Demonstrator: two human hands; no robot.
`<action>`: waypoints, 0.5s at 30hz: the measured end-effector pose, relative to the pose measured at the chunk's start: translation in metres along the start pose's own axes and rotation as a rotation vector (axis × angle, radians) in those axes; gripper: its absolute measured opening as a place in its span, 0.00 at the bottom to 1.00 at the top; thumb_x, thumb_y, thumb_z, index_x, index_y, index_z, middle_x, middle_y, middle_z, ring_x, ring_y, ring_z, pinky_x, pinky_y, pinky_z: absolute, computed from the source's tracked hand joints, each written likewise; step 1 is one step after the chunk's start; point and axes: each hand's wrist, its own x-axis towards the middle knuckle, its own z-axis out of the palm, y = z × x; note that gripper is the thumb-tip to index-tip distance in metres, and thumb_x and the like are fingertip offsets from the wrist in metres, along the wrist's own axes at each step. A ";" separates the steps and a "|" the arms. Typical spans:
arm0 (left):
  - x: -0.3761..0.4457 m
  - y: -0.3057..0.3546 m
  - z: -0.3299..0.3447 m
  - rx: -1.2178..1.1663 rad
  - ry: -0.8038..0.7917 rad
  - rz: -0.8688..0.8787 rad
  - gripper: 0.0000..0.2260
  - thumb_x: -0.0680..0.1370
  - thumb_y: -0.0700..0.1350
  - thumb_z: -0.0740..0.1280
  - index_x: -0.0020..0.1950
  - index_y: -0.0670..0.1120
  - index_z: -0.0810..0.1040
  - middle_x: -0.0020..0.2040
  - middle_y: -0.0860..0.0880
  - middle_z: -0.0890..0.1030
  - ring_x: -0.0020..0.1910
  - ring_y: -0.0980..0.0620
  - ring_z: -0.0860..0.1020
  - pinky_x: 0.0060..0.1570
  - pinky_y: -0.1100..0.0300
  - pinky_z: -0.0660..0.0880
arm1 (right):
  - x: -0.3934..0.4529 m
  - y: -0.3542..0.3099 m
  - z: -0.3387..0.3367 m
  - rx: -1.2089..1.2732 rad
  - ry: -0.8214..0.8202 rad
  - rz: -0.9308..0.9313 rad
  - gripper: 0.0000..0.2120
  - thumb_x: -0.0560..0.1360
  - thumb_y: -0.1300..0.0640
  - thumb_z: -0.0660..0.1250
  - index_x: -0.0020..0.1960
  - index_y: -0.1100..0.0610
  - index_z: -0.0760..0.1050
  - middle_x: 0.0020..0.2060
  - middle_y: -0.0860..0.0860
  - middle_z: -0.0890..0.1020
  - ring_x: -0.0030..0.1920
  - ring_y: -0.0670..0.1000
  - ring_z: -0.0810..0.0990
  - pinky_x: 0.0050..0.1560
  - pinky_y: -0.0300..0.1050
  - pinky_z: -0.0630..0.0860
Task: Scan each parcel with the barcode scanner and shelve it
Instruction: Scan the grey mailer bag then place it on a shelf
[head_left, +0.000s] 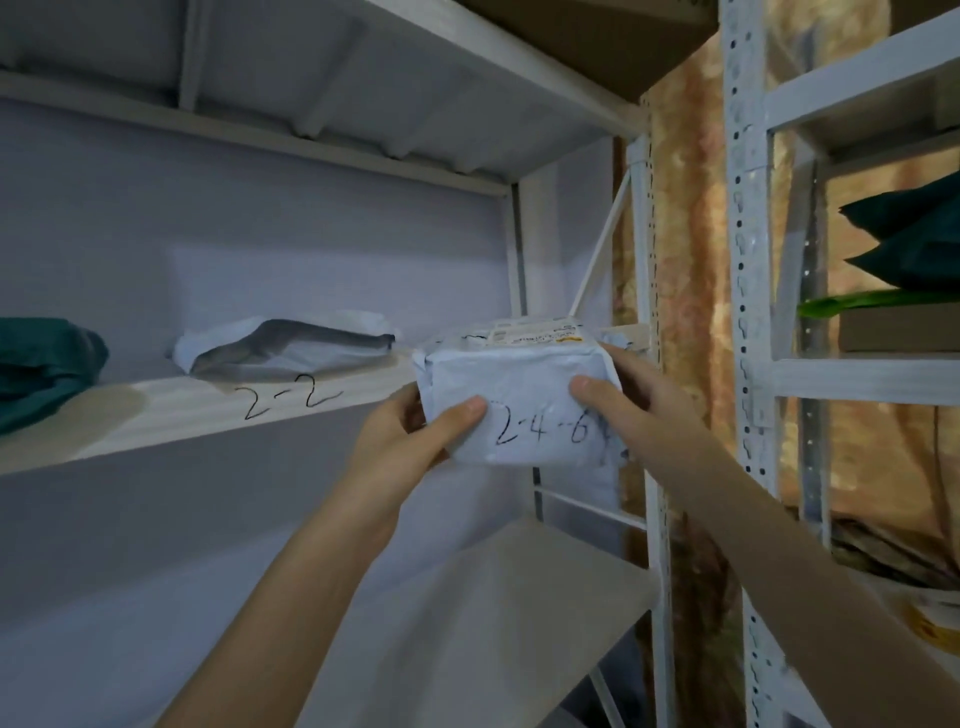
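A white plastic-wrapped parcel (524, 384) with "2-4-6" handwritten on its front and a shipping label on top rests at the right end of the wooden shelf (171, 415) marked "2-2". My left hand (415, 441) grips its lower left corner, thumb on the front face. My right hand (628, 400) holds its right side, thumb pressed on the upper front. No barcode scanner is in view.
A flat white and grey mailer bag (291, 348) lies on the same shelf to the left, and a dark green bag (41, 364) at the far left. A lower shelf board (519, 597) sits beneath. The neighbouring rack at right holds dark green bags (914, 239) and a cardboard box (898, 327).
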 end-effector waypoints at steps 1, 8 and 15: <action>0.009 0.001 0.000 0.010 0.011 0.019 0.08 0.74 0.44 0.70 0.52 0.49 0.80 0.48 0.54 0.86 0.47 0.57 0.83 0.44 0.67 0.80 | 0.010 0.000 -0.001 0.012 -0.010 -0.010 0.16 0.77 0.56 0.64 0.64 0.51 0.73 0.48 0.41 0.81 0.41 0.34 0.81 0.37 0.28 0.77; 0.059 0.012 -0.001 0.065 0.015 0.174 0.12 0.74 0.43 0.69 0.57 0.49 0.79 0.49 0.53 0.85 0.49 0.57 0.83 0.50 0.63 0.79 | 0.075 0.009 -0.010 0.038 -0.027 -0.111 0.11 0.78 0.56 0.61 0.59 0.50 0.75 0.44 0.42 0.83 0.40 0.36 0.82 0.34 0.27 0.74; 0.103 -0.013 0.017 0.287 0.155 0.277 0.16 0.75 0.45 0.69 0.60 0.50 0.70 0.50 0.59 0.79 0.45 0.67 0.77 0.40 0.74 0.73 | 0.128 0.048 -0.008 0.051 -0.067 -0.151 0.08 0.78 0.55 0.61 0.54 0.47 0.75 0.45 0.41 0.82 0.42 0.35 0.82 0.36 0.28 0.75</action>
